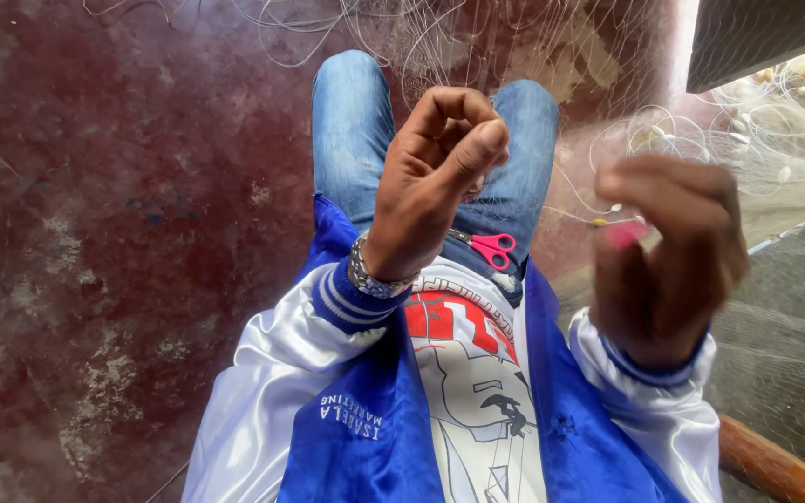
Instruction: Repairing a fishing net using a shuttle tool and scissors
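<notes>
While left hand [435,177] pinches closed, blurred right hand [668,256] curls shut near net [775,140]; floor [123,233] open leftward.

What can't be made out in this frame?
- Right hand, head view: motion-blurred; a pink thing at its fingertips cannot be identified.
- Left hand: fingers curled; any fine line in its pinch is too thin to see.
- Pink scissors: blades hidden behind the left hand.
- Fishing net: cut off by the right edge.
</notes>
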